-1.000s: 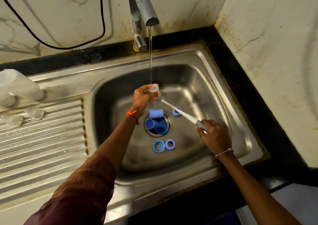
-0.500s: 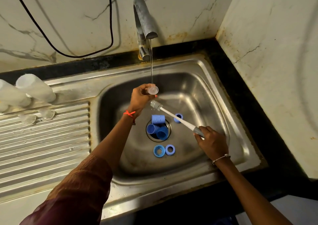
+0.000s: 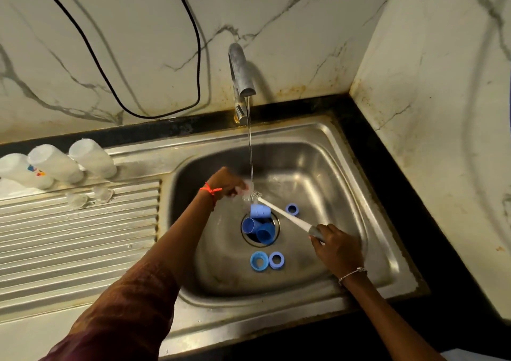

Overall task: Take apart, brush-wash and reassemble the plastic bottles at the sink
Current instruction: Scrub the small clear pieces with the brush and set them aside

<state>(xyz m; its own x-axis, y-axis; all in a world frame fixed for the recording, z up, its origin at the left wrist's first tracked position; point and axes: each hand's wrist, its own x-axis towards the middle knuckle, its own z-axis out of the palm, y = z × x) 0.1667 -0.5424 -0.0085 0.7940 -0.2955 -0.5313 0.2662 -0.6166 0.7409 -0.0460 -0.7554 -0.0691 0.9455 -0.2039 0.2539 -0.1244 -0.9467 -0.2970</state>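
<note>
Now, the left hand (image 3: 225, 183) had its grip pinched on a small clear piece (image 3: 244, 191), too blurred to name for sure, and held it right under the stream (image 3: 250, 145) from the tap (image 3: 240, 70). The right hand (image 3: 336, 247) had its grip wrapped round the grey end of the brush (image 3: 282, 214), with the bristle head up against that clear piece. To my eye this was the scrubbing step. Doing it well would mean a firm pinch on a wet, slippery part, and turning it so the bristles reach inside as well as round the rim. Let it slip and it would drop toward the drain (image 3: 275, 239).

Out from the hands, the sink (image 3: 331, 167) held the blue parts. Three blue caps (image 3: 260, 211) sat bunched in the drain, one on its side and two showing open mouths. Two blue rings (image 3: 259, 261) lay touching on the near side, and a third ring (image 3: 292, 209) lay apart beyond the brush shaft. On the drainboard (image 3: 83, 236) to the left, three clear bottles (image 3: 92, 157) sat side by side, apparently empty, with two small clear bits (image 3: 103, 194) just in front. Reassembly looked a way off.
</note>
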